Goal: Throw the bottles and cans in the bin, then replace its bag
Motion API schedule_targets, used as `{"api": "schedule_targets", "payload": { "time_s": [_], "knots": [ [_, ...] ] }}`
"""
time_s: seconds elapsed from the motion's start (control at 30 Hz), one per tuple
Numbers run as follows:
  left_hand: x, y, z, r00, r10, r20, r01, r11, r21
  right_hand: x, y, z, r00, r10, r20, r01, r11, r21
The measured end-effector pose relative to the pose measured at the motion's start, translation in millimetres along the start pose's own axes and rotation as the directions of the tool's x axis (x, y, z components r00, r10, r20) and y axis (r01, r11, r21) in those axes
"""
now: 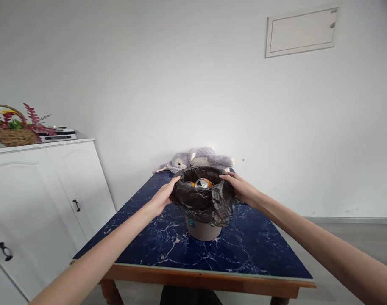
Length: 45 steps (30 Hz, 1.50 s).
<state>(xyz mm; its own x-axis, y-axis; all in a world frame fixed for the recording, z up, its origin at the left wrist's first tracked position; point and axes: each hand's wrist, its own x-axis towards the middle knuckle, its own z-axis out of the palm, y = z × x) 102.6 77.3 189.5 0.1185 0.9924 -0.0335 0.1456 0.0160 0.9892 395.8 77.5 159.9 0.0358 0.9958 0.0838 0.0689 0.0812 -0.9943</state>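
Note:
A grey trash bin (203, 231) stands upright on the blue marbled table (161, 241), lined with a black garbage bag (193, 201) folded out over its rim. Inside the bag lie orange drink cans, one can (203, 183) showing its opened silver top. My left hand (165, 194) grips the bag and rim on the left, thumb on top. On the right side, my right hand (238, 186) holds the rim the same way, thumb over the bag's edge. The fingers under the bag are partly hidden.
A grey plush rabbit (196, 159) lies at the table's far end against the white wall. To the left is a white cabinet (37, 182) bearing a wicker flower basket (17, 136) and a white device (59, 136). A wall panel (303, 31) is at upper right.

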Motion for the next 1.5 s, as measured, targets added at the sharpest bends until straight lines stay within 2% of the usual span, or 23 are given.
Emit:
{"api": "schedule_targets", "payload": {
  "time_s": [0.2,0.37,0.5,0.67,0.83,1.0,1.1,1.2,1.37,1.5],
  "knots": [
    [-55.5,14.8,-3.1,0.995,-0.027,0.094,0.026,0.999,0.021,-19.4,-11.5,-4.2,0.994,0.092,0.053,-0.091,0.996,-0.013],
    [-97.7,19.8,-9.5,0.993,-0.08,0.086,0.082,0.996,-0.017,-29.9,-19.9,0.7,0.987,0.098,0.127,-0.092,0.994,-0.054],
    [-114.5,20.4,-24.1,0.998,-0.028,0.064,0.029,0.999,-0.023,-35.2,-30.5,0.3,0.988,0.076,0.131,-0.063,0.993,-0.097],
    [-108.5,33.4,-37.7,0.993,0.042,-0.112,-0.046,0.999,-0.028,-38.9,-52.3,-8.9,0.998,-0.057,0.023,0.059,0.992,-0.109],
    [-83.7,60.4,-26.0,0.98,0.135,-0.147,-0.148,0.986,-0.082,-38.8,-81.7,-11.5,0.978,-0.207,0.012,0.207,0.977,0.05],
    [-73.3,73.7,-21.6,0.924,0.313,-0.221,-0.337,0.938,-0.084,-39.8,-95.2,-20.5,0.93,-0.336,-0.145,0.359,0.917,0.174],
    [-86.3,67.4,-25.8,0.878,0.395,-0.272,-0.417,0.909,-0.025,-47.9,-88.6,-35.1,0.925,-0.323,-0.2,0.365,0.9,0.237],
    [-111.2,53.4,-31.9,0.833,0.449,-0.323,-0.451,0.89,0.073,-65.5,-73.6,-52.6,0.944,-0.267,-0.191,0.311,0.915,0.258],
    [-150.7,20.8,-46.0,0.829,0.498,-0.255,-0.431,0.859,0.278,-105.5,-38.8,-76.6,0.968,-0.221,-0.117,0.238,0.959,0.153],
    [-161.7,-0.2,-55.6,0.834,0.482,-0.27,-0.375,0.853,0.363,-126.7,-7.5,-89.9,0.982,-0.175,-0.071,0.18,0.981,0.072]
  ]
}}
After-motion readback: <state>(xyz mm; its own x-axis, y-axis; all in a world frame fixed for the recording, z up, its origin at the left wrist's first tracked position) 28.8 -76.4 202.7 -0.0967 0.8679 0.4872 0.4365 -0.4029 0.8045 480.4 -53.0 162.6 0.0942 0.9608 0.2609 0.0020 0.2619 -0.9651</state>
